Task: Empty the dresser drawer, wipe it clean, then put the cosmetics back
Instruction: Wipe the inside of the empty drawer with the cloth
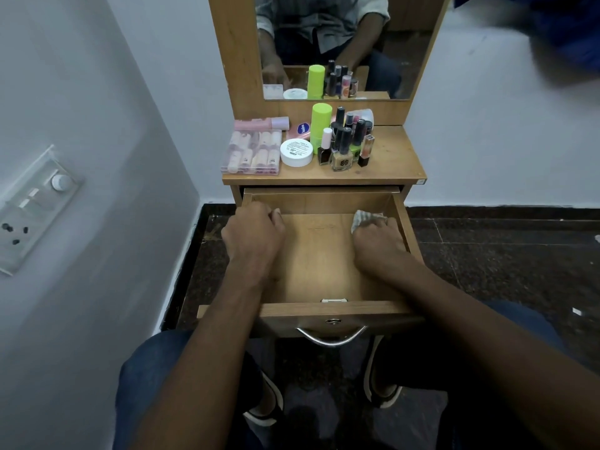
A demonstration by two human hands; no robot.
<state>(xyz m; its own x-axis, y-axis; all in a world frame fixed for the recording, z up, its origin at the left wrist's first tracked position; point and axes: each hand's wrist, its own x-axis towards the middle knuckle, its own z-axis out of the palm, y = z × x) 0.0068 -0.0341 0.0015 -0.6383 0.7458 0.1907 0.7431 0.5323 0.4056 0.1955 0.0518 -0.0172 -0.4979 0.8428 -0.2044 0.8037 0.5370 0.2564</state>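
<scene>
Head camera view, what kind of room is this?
Probably a bedroom or dressing corner at home: a small wooden dresser with a mirror, nail polish bottles and other cosmetics on top, and its drawer pulled open.

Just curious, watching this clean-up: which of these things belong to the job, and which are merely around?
Job:
drawer, pulled open
cloth, under the right hand
left hand, on the drawer's left side
cosmetics, parked on the dresser top

Merely around:
mirror
switch panel
</scene>
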